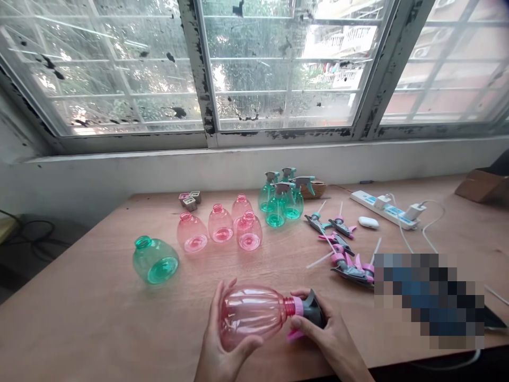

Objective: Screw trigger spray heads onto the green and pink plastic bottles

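A clear pink spray bottle (254, 313) lies sideways in the air just above the table's near side, its neck toward the right. My left hand (225, 339) is wrapped round its base end. My right hand (322, 329) grips the grey and pink trigger spray head (312, 310) at the bottle's neck. The pink collar sits against the threaded neck; how tightly it is screwed on I cannot tell. Beyond my hands stand several open pink bottles (220, 225). To their left a green bottle (155, 262) without a head leans on the table.
Loose trigger heads (352, 270) with white tubes lie right of centre. Several green spray bottles (276, 207) with heads fitted stand near the wall. A power strip (384, 209), a white case (368, 222), small square blocks (190, 200) and a cardboard box (483, 184) are also on the table.
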A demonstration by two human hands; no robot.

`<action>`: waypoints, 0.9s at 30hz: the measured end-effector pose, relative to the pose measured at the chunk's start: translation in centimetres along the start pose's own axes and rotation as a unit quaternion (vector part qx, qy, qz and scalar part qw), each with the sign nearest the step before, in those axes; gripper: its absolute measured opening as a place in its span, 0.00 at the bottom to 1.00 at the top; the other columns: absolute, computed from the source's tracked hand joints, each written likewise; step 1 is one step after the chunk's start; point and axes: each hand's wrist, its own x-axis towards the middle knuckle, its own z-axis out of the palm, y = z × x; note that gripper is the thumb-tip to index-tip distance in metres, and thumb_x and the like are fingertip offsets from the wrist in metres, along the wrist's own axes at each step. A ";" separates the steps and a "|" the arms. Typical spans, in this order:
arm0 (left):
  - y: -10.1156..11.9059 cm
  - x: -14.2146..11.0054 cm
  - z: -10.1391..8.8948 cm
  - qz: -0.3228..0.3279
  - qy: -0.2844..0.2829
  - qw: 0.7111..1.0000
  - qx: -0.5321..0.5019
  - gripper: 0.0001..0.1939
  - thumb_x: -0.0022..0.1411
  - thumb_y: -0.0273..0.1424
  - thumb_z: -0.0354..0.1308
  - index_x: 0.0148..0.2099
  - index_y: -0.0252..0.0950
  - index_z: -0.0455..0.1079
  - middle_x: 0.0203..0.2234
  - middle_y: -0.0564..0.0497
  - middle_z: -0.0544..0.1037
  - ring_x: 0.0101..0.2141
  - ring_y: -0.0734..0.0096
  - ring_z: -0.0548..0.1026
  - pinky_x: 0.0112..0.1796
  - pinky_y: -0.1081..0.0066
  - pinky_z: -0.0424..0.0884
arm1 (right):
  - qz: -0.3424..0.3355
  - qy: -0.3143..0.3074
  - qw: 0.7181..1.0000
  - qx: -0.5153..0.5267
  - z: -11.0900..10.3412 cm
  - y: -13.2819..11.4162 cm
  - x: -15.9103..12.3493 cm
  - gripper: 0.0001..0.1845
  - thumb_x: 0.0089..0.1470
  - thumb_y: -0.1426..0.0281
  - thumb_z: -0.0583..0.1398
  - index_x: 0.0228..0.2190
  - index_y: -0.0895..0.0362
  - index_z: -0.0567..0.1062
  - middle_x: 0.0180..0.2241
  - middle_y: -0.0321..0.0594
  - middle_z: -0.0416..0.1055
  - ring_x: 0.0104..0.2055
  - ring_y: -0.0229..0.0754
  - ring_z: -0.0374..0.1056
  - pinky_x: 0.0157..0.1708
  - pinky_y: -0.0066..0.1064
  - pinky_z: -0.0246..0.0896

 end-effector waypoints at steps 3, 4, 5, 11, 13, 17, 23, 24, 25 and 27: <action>0.1 0.0 0.1 -0.010 -0.015 1.000 0.014 0.48 0.47 0.44 0.73 0.67 0.47 0.58 0.66 0.48 0.65 0.64 0.51 0.64 0.63 0.58 0.62 | -0.022 -0.025 0.999 0.000 0.1 -0.2 0.0 0.20 0.42 0.57 0.73 0.35 0.54 0.79 0.40 0.42 0.77 0.39 0.50 0.75 0.33 0.31 0.73; 0.2 0.0 0.1 -0.010 -0.026 0.999 0.019 0.46 0.49 0.43 0.72 0.67 0.47 0.58 0.67 0.47 0.64 0.64 0.50 0.63 0.63 0.56 0.60 | -0.019 -0.029 0.999 0.004 0.1 -0.2 0.0 0.20 0.42 0.57 0.73 0.35 0.54 0.79 0.40 0.42 0.77 0.38 0.49 0.75 0.32 0.31 0.74; 0.2 0.0 0.1 -0.006 -0.032 0.999 0.026 0.46 0.49 0.43 0.71 0.67 0.47 0.57 0.67 0.47 0.64 0.65 0.49 0.62 0.64 0.54 0.58 | -0.009 -0.030 0.999 0.011 0.2 -0.2 -0.1 0.20 0.42 0.58 0.73 0.35 0.55 0.78 0.37 0.41 0.77 0.36 0.48 0.75 0.30 0.31 0.74; -0.3 -0.1 0.4 0.012 -0.007 0.998 0.062 0.49 0.47 0.42 0.73 0.68 0.51 0.55 0.66 0.49 0.65 0.66 0.50 0.59 0.66 0.49 0.52 | 0.014 -0.030 0.998 0.062 0.7 0.0 -0.4 0.23 0.43 0.55 0.72 0.36 0.56 0.74 0.26 0.34 0.75 0.26 0.43 0.73 0.28 0.33 0.75; -0.5 -0.2 0.4 0.025 -0.011 0.998 0.049 0.52 0.47 0.41 0.73 0.69 0.54 0.52 0.68 0.51 0.62 0.67 0.51 0.58 0.66 0.50 0.51 | 0.012 -0.038 0.998 0.045 0.7 0.0 -0.5 0.24 0.44 0.53 0.71 0.37 0.56 0.75 0.26 0.36 0.76 0.26 0.43 0.73 0.28 0.34 0.74; -0.5 -0.1 -0.3 0.047 -0.034 0.995 0.086 0.51 0.47 0.39 0.74 0.69 0.54 0.54 0.70 0.53 0.58 0.67 0.50 0.57 0.67 0.53 0.51 | 0.001 -0.041 0.999 0.000 0.5 0.3 -0.3 0.23 0.46 0.52 0.70 0.34 0.58 0.77 0.25 0.36 0.76 0.27 0.43 0.72 0.30 0.33 0.70; -1.1 -0.1 -0.4 0.015 -0.006 0.996 0.082 0.43 0.52 0.44 0.69 0.67 0.48 0.58 0.65 0.49 0.66 0.65 0.49 0.61 0.66 0.53 0.52 | 0.018 -0.065 0.998 0.002 0.4 0.7 -0.1 0.25 0.46 0.50 0.68 0.35 0.58 0.75 0.22 0.37 0.77 0.25 0.45 0.73 0.29 0.33 0.67; -1.1 -0.1 -0.2 0.002 0.000 0.997 0.081 0.45 0.50 0.44 0.70 0.68 0.46 0.58 0.62 0.47 0.70 0.64 0.48 0.64 0.66 0.52 0.53 | 0.020 -0.062 0.998 0.005 0.4 0.7 -0.1 0.25 0.46 0.50 0.69 0.35 0.58 0.75 0.22 0.38 0.77 0.25 0.45 0.74 0.29 0.33 0.67; -1.0 -0.2 -0.1 -0.009 0.003 0.997 0.083 0.49 0.47 0.43 0.72 0.68 0.44 0.57 0.61 0.46 0.72 0.63 0.47 0.66 0.66 0.52 0.54 | 0.020 -0.059 0.998 0.008 0.4 0.7 -0.2 0.25 0.46 0.50 0.69 0.34 0.57 0.75 0.22 0.37 0.77 0.25 0.44 0.74 0.29 0.32 0.68; -0.6 -0.4 0.1 -0.021 0.009 0.997 0.078 0.55 0.39 0.42 0.76 0.68 0.42 0.58 0.59 0.44 0.74 0.62 0.44 0.66 0.64 0.52 0.57 | 0.013 -0.057 0.998 0.007 0.5 0.8 -0.2 0.25 0.45 0.50 0.69 0.34 0.57 0.76 0.23 0.37 0.77 0.25 0.43 0.73 0.28 0.31 0.68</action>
